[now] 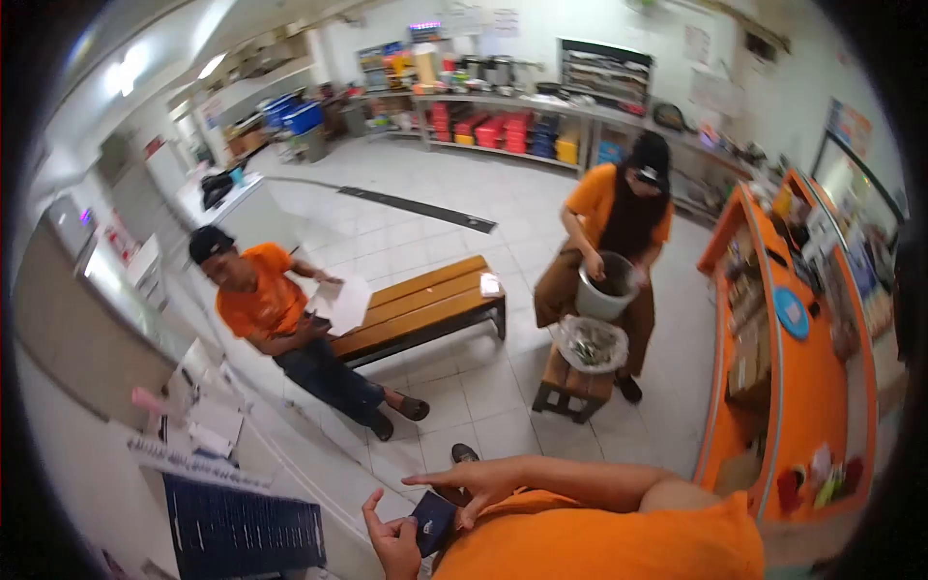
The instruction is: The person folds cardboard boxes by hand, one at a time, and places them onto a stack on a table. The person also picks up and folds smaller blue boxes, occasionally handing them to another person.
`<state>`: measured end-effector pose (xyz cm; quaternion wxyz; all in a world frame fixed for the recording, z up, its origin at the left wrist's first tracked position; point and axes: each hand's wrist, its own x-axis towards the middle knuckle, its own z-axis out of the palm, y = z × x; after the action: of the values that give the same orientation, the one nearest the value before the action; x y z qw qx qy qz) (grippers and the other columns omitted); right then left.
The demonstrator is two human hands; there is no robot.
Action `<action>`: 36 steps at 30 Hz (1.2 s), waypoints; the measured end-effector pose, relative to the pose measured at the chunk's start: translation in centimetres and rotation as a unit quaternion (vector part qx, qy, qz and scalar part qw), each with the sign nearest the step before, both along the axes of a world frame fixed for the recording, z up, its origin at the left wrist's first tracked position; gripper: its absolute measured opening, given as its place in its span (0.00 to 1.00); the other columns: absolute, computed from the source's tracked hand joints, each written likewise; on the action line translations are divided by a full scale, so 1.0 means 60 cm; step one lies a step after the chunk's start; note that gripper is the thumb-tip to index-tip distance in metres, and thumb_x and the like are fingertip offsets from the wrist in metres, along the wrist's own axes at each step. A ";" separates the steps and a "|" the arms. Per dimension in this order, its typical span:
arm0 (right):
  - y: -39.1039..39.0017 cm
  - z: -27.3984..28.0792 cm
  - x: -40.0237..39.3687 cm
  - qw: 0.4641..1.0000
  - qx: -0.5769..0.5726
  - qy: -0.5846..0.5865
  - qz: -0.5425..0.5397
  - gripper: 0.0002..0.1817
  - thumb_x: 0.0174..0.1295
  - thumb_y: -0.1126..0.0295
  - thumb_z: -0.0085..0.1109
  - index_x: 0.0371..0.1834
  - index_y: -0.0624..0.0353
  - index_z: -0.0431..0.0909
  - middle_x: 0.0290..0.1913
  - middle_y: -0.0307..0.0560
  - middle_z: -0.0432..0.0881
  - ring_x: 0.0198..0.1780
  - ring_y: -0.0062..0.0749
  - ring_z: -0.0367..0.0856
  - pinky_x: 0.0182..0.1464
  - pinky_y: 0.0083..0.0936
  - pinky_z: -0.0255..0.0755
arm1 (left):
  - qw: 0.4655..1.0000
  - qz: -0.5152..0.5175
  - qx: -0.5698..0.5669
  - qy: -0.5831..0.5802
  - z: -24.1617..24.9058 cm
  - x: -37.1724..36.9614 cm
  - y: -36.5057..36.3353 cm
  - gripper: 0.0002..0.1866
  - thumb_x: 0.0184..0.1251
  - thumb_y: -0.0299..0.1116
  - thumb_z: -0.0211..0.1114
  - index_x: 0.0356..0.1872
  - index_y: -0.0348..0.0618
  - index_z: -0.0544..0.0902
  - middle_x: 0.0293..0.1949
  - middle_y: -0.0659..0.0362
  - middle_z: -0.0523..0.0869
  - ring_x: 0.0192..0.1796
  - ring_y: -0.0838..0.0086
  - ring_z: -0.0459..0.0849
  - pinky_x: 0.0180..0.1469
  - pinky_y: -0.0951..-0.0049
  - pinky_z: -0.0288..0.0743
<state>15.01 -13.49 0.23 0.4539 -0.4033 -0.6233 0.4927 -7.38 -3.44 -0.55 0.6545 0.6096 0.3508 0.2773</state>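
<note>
Low in the view, my left hand (pixel 393 541) grips a small dark blue flat case (pixel 435 522) with a small white mark on its face. The thumb lies along its left edge and the index finger is raised. My right hand (pixel 476 483) reaches in from the right and is at the same case, thumb against its right edge, index finger stretched out to the left above it. The other right fingers are partly hidden behind the case. Both hands are close in front of my orange shirt (pixel 599 541).
A seated person (pixel 261 290) holds paper on a wooden bench (pixel 425 300). Another person (pixel 619 213) handles a bucket (pixel 607 300) above a plastic-lined bowl (pixel 592 343) on a stool (pixel 570 387). An orange shelf counter (pixel 773 387) stands right; a dark blue rack (pixel 242 532) lower left.
</note>
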 end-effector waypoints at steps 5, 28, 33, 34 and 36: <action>0.038 -0.025 0.000 0.989 -0.109 -0.101 0.014 0.35 0.64 0.48 0.71 0.70 0.52 0.74 0.45 0.55 0.87 0.46 0.42 0.85 0.51 0.30 0.75 | 0.998 -0.030 -0.042 -0.020 0.005 0.015 -0.029 0.33 0.66 0.21 0.61 0.72 0.40 0.62 0.25 0.58 0.86 0.27 0.80 0.83 0.36 0.81 0.75; 0.070 -0.022 0.000 0.964 -0.069 -0.256 -0.032 0.29 0.80 0.45 0.44 0.51 0.59 0.86 0.38 0.57 0.88 0.38 0.52 0.85 0.46 0.42 0.78 | 0.955 -0.089 0.174 0.223 0.049 0.040 -0.014 0.41 0.59 0.34 0.73 0.74 0.41 0.63 0.27 0.53 0.90 0.32 0.55 0.89 0.42 0.60 0.81; 0.100 -0.019 0.026 0.953 -0.124 -0.216 -0.175 0.29 0.73 0.43 0.55 0.39 0.62 0.88 0.31 0.61 0.87 0.34 0.54 0.87 0.43 0.40 0.79 | 0.912 0.112 0.363 0.158 -0.007 -0.045 0.052 0.38 0.57 0.40 0.75 0.68 0.38 0.70 0.70 0.40 0.71 0.66 0.48 0.77 0.67 0.52 0.70; 0.110 -0.057 0.044 0.962 -0.117 -0.166 -0.181 0.22 0.72 0.50 0.59 0.49 0.59 0.88 0.34 0.57 0.88 0.32 0.46 0.86 0.40 0.36 0.79 | 0.917 0.133 0.345 0.151 -0.012 -0.065 0.060 0.41 0.58 0.40 0.75 0.72 0.41 0.67 0.74 0.41 0.65 0.70 0.50 0.72 0.70 0.53 0.68; 0.116 -0.027 0.057 0.970 -0.162 -0.083 -0.163 0.22 0.72 0.52 0.60 0.55 0.58 0.85 0.40 0.56 0.88 0.34 0.43 0.86 0.39 0.34 0.80 | 0.919 0.159 0.326 0.153 -0.009 -0.086 0.053 0.44 0.59 0.39 0.74 0.75 0.44 0.63 0.78 0.42 0.60 0.74 0.52 0.68 0.73 0.53 0.66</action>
<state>18.46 -6.50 -1.37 0.4029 -0.6072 -0.4967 0.4715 -12.56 -0.26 -1.09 0.3050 0.7604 0.4294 0.3800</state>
